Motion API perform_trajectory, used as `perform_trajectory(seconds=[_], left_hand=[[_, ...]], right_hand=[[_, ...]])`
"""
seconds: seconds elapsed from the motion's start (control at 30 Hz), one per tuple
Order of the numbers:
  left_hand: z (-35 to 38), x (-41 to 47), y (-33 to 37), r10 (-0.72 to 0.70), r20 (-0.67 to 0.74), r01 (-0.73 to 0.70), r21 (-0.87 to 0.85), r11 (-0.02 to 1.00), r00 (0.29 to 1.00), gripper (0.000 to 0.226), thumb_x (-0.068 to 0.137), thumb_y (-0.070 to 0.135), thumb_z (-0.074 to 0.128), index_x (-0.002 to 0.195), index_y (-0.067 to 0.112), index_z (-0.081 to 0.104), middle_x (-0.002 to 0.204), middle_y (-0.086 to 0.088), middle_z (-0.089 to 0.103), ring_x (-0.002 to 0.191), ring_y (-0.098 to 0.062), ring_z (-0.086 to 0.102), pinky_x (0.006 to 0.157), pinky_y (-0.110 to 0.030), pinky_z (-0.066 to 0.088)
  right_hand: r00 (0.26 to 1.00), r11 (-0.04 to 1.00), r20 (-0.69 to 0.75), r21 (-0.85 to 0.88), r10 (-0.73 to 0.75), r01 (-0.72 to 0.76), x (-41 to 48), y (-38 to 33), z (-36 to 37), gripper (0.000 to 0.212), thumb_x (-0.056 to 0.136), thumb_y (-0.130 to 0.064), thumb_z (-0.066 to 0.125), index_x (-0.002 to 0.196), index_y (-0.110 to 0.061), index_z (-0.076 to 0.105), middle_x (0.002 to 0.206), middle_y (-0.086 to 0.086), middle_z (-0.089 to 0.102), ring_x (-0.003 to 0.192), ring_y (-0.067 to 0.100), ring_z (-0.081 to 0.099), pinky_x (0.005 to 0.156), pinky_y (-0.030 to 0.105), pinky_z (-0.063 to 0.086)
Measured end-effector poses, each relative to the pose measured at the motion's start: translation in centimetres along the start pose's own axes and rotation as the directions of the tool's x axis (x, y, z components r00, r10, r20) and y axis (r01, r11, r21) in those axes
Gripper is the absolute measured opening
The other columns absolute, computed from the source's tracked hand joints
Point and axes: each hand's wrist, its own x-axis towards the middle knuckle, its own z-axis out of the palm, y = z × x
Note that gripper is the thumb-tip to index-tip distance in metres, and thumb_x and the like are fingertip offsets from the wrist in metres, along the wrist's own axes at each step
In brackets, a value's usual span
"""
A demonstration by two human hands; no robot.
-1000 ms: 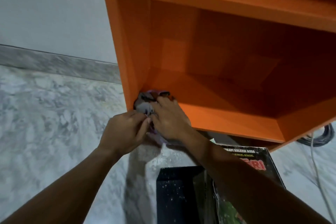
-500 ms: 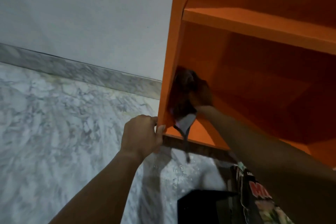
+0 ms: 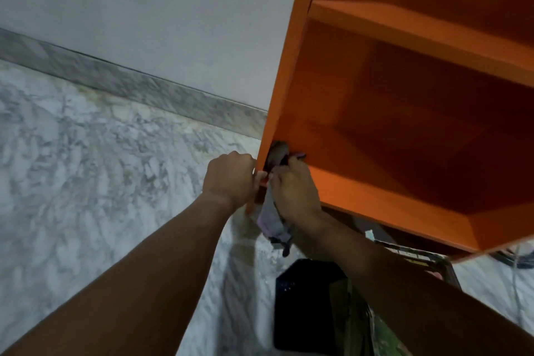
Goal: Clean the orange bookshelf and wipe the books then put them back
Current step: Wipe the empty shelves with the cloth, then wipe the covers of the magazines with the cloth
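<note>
Left hand (image 3: 229, 179): I see it gripping the orange bookshelf (image 3: 291, 72) — its near-left edge.
Right hand (image 3: 294, 191): clenched round the cloth (image 3: 273, 218) — pressed into the corner.

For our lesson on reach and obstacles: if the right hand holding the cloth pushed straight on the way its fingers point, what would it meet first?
Most likely the inner face of the orange bookshelf's left side panel. The right hand points up and left into the bottom shelf's front corner, with the cloth bunched between fingers and panel. Depth is unclear.

Head view, close, down onto orange bookshelf (image 3: 404, 136) corner.
</note>
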Motion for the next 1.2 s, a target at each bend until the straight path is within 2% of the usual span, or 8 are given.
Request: perform_trajectory(seconds=[0.2, 0.43, 0.53, 0.73, 0.87, 0.97, 1.07, 1.2], left_hand=[[-4.9, -2.5, 4.9, -0.171, 0.436, 0.17, 0.041, 0.985, 0.883, 0.036, 0.091, 0.035, 0.059, 0.123, 0.018, 0.059, 0.12, -0.006, 0.063, 0.113, -0.028, 0.062, 0.092, -0.037, 0.044], [-8.8, -10.0, 15.1, -0.05, 0.214, 0.116, -0.307, 0.945, 0.976, 0.028, 0.081, 0.028, 0.066, 0.093, 0.003, 0.069, 0.096, -0.021, 0.07, 0.087, -0.04, 0.068, 0.071, -0.045, 0.056], [-7.4, -15.3, 19.3, -0.061, 0.239, 0.16, -0.417, 0.895, 0.969, 0.024, 0.083, 0.034, 0.067, 0.085, 0.01, 0.069, 0.087, -0.012, 0.068, 0.08, -0.034, 0.065, 0.067, -0.038, 0.052], [0.6, -22.3, 23.0, -0.093, 0.625, 0.392, -0.359, 0.847, 0.775, 0.031, 0.088, 0.038, 0.063, 0.099, 0.01, 0.062, 0.104, -0.009, 0.066, 0.094, -0.03, 0.065, 0.074, -0.031, 0.049], [4.5, -24.0, 24.2, -0.15, 0.622, 0.479, -0.405, 0.778, 0.769, 0.042, 0.081, 0.047, 0.067, 0.106, 0.015, 0.072, 0.107, -0.007, 0.074, 0.094, -0.028, 0.069, 0.074, -0.032, 0.052], [5.9, -24.1, 24.3, -0.199, 0.575, 0.486, -0.403, 0.776, 0.794, 0.035, 0.083, 0.045, 0.072, 0.106, 0.018, 0.071, 0.104, -0.004, 0.074, 0.085, -0.024, 0.067, 0.072, -0.031, 0.05], [6.5, -23.4, 24.3, -0.222, 0.527, 0.478, -0.419, 0.772, 0.821, 0.028, 0.082, 0.036, 0.077, 0.099, 0.015, 0.073, 0.098, -0.006, 0.074, 0.082, -0.024, 0.066, 0.068, -0.029, 0.046], [6.5, -23.3, 24.9, -0.236, 0.392, 0.418, -0.486, 0.767, 0.889, 0.029, 0.074, 0.028, 0.078, 0.091, 0.012, 0.062, 0.093, -0.007, 0.071, 0.086, -0.029, 0.068, 0.068, -0.037, 0.055]], right_hand=[[0.936, 1.0, 0.352, -0.022, 0.022, -0.015, -3.3, 1.2, -6.4, 0.029, 0.083, -0.007, 0.066, 0.111, -0.008, 0.074, 0.11, 0.019, 0.058, 0.106, 0.038, 0.06, 0.074, 0.035, 0.04], [0.939, 0.873, 0.065, 0.351, 0.338, -0.338, -15.8, 5.7, -14.5, 0.049, 0.089, 0.007, 0.047, 0.133, -0.008, 0.063, 0.086, 0.015, 0.051, 0.071, 0.028, 0.041, 0.056, 0.035, 0.025], [0.792, 0.672, -0.004, 0.532, 0.611, -0.516, -22.1, 8.0, -16.9, 0.019, 0.092, 0.009, 0.045, 0.091, -0.008, 0.053, 0.076, 0.014, 0.045, 0.062, 0.022, 0.03, 0.056, 0.034, 0.023], [0.56, 0.466, -0.005, 0.56, 0.828, -0.684, -29.9, 11.4, -18.2, 0.016, 0.093, -0.001, 0.052, 0.1, -0.01, 0.041, 0.086, 0.012, 0.054, 0.077, 0.035, 0.052, 0.053, 0.036, 0.032], [0.646, 0.595, 0.087, 0.313, 0.759, -0.741, -35.4, 12.9, -15.4, 0.045, 0.093, -0.024, 0.041, 0.134, -0.011, 0.05, 0.105, 0.02, 0.059, 0.096, 0.042, 0.059, 0.07, 0.035, 0.04], [0.597, 0.631, 0.261, -0.063, 0.759, -0.773, -39.4, 12.9, -12.8, 0.057, 0.098, -0.049, 0.031, 0.152, -0.032, 0.038, 0.135, 0.013, 0.048, 0.122, 0.037, 0.051, 0.095, 0.044, 0.045], [0.595, 0.629, 0.317, -0.006, 0.739, -0.778, -40.6, 12.9, -11.4, 0.069, 0.098, -0.063, 0.042, 0.158, -0.036, 0.022, 0.152, 0.009, 0.033, 0.14, 0.035, 0.035, 0.112, 0.054, 0.032], [0.641, 0.62, 0.297, 0.174, 0.708, -0.765, -40.5, 13.7, -10.5, 0.082, 0.082, -0.074, 0.039, 0.151, -0.03, 0.039, 0.147, 0.019, 0.041, 0.134, 0.042, 0.045, 0.107, 0.053, 0.043]])
